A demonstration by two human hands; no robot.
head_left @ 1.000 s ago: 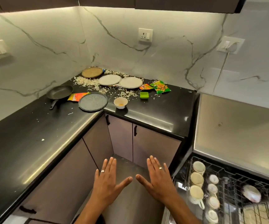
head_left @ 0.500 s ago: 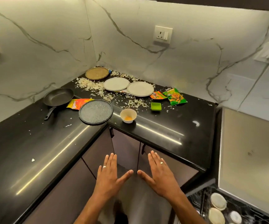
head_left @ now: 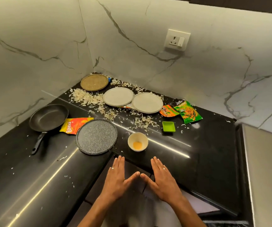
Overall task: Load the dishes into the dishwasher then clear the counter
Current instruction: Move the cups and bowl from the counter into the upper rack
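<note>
Hovering flat and empty, both hands' grips [head_left: 115, 178] [head_left: 163, 179] sit just short of the bowl [head_left: 137, 141].

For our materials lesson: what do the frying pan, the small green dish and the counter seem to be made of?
Frying pan: likely metal with a matt black non-stick coating; dull, no glare.
Small green dish: probably plastic or silicone; flat, bright, even colour.
Counter: polished black stone, perhaps granite; it shows sharp streaks of light.

Two bare forearms without sleeves. The left hand [head_left: 115, 179] and the right hand [head_left: 163, 181] each wear a thin silver ring on one finger.
</note>
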